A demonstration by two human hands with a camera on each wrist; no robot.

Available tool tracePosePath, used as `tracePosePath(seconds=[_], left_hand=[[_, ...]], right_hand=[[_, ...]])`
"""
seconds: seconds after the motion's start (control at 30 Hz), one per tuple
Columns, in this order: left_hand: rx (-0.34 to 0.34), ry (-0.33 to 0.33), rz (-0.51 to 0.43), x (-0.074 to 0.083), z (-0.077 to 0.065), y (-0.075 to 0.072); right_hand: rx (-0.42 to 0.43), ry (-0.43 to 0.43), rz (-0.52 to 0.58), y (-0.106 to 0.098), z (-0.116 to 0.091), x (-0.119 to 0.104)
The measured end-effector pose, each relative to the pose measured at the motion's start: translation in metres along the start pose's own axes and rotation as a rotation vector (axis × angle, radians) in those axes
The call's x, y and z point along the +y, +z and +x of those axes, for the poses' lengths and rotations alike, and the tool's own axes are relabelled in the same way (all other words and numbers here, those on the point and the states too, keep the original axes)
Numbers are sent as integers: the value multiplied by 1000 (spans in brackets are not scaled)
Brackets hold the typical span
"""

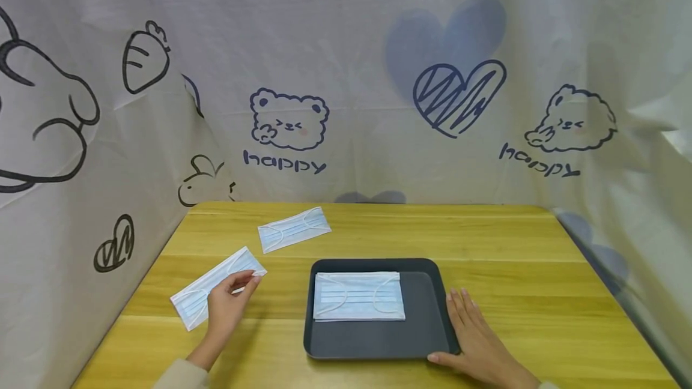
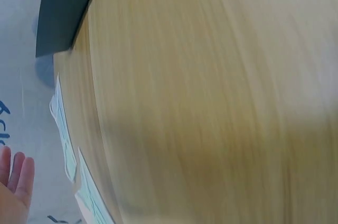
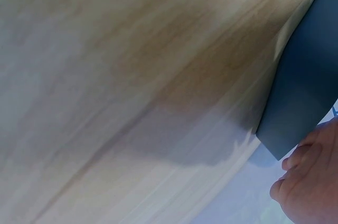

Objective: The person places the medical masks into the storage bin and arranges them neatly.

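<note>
My left hand point(image 1: 229, 304) pinched a mask point(image 1: 208, 281), its long axis lying eight-to-two o'clock. My right hand point(image 1: 483, 340), straight-fingered, touched the tray point(image 1: 373, 340).

One table point(image 1: 540, 293), one tray point(image 1: 373, 341). Two hands: left hand point(image 1: 229, 302), right hand point(image 1: 478, 340). At left, two masks: far mask point(image 1: 294, 231), near mask point(image 1: 204, 289). Inside the tray, at least one tray mask point(image 1: 358, 297).
</note>
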State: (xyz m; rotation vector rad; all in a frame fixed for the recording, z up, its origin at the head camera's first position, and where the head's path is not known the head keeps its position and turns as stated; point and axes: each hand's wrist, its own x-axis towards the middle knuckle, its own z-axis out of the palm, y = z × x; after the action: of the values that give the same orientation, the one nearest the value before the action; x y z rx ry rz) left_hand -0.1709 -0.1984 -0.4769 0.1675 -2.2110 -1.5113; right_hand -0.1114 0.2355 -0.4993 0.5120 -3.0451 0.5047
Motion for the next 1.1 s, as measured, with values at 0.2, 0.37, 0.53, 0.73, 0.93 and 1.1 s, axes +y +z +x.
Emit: tracePosePath(seconds=[0.2,0.37,0.53,0.73,0.93,1.1], left_hand=[[41,26,72,-5,3,-12],[95,45,97,-15,4,-21],[129,43,101,-22,6,-32],[183,33,122,-28,8,-47],[231,-4,161,-35,12,-61],[276,-18,166,-38,15,-71]], right_hand=[[-2,6,2,0,1,1],[-6,12,11,-1,1,0],[-10,16,20,-1,0,-1],[-3,9,26,-1,-1,-1],[3,11,12,1,-1,0],[10,2,4,2,-1,1]])
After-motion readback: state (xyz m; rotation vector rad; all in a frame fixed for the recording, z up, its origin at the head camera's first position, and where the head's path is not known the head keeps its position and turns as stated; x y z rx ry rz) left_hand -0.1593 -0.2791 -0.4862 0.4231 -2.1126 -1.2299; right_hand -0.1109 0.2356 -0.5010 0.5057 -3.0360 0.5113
